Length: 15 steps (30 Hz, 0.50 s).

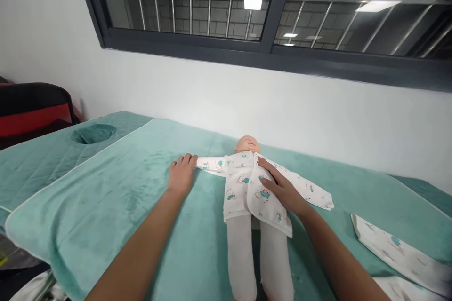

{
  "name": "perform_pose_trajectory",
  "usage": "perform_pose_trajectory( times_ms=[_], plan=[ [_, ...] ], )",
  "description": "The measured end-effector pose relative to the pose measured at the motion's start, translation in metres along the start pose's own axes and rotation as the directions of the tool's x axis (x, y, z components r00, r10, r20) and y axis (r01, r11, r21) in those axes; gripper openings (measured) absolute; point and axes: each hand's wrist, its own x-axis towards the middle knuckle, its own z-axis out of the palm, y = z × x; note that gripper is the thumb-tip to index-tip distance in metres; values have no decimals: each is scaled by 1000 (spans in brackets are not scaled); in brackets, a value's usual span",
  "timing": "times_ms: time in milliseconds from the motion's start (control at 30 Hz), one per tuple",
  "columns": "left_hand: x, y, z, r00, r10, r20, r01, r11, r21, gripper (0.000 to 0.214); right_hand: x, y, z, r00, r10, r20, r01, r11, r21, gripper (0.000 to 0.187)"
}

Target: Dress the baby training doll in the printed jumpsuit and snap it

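A baby doll (247, 143) lies on its back on a green towel-like cover (205, 244), its head toward the wall. It wears a white printed baby jacket (237, 183) and pale leggings (241, 254). My left hand (182, 172) is closed around the cuff of the sleeve on the left, which is stretched out sideways. My right hand (280, 187) lies with fingers apart on the jacket's front flap, over the doll's chest. The other sleeve (312, 193) slants down to the right, and no doll hand shows at its end.
Folded white printed baby clothes (399, 249) lie on the right. A quilted green bed cover with a round hole (93, 133) is at the left, beside a red and black bag-like object (33, 110). Behind stands a white wall (169, 89) under a barred window (197, 4).
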Motion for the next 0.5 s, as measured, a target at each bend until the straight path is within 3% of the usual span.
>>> perform_pose_trajectory(
  times_ms=[100, 300, 500],
  plan=[
    [5, -4, 7, 998, -62, 10, 62, 998, -7, 39, 4, 5, 0, 999, -9, -36, 12, 998, 68, 53],
    [4, -7, 15, 981, -184, 66, 186, 982, -31, 46, -4, 18, 13, 970, -4, -243, 45, 986, 163, 46],
    [-5, -6, 12, 977, -199, 81, 205, 977, -66, 47, -47, 24, 18, 880, 125, -459, -49, 984, 174, 47]
  ],
)
